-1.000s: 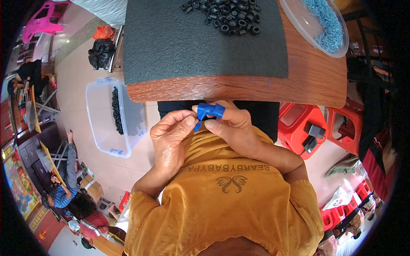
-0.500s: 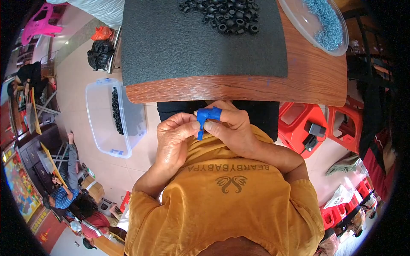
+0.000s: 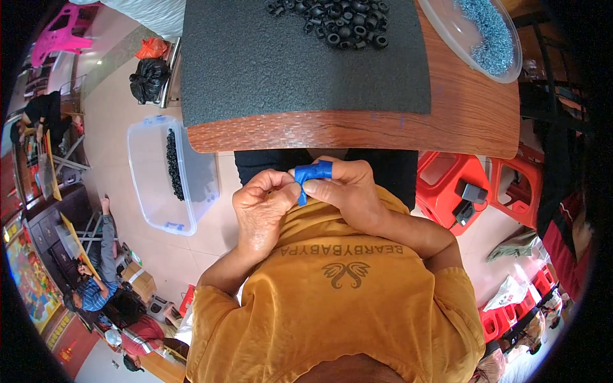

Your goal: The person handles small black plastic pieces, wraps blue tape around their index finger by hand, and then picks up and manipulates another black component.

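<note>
A strip of blue tape (image 3: 311, 175) was pinched by the left hand (image 3: 265, 207) and kept wrapped around a right hand (image 3: 348, 191) finger, below the table (image 3: 460, 121) edge.

Small assembly workshop: wooden table (image 3: 447, 121) with dark foam mat (image 3: 268, 64), heap of black rubber rings (image 3: 338, 22), clear floor bin (image 3: 169, 175) left, red plastic stools (image 3: 447, 185) right.
</note>
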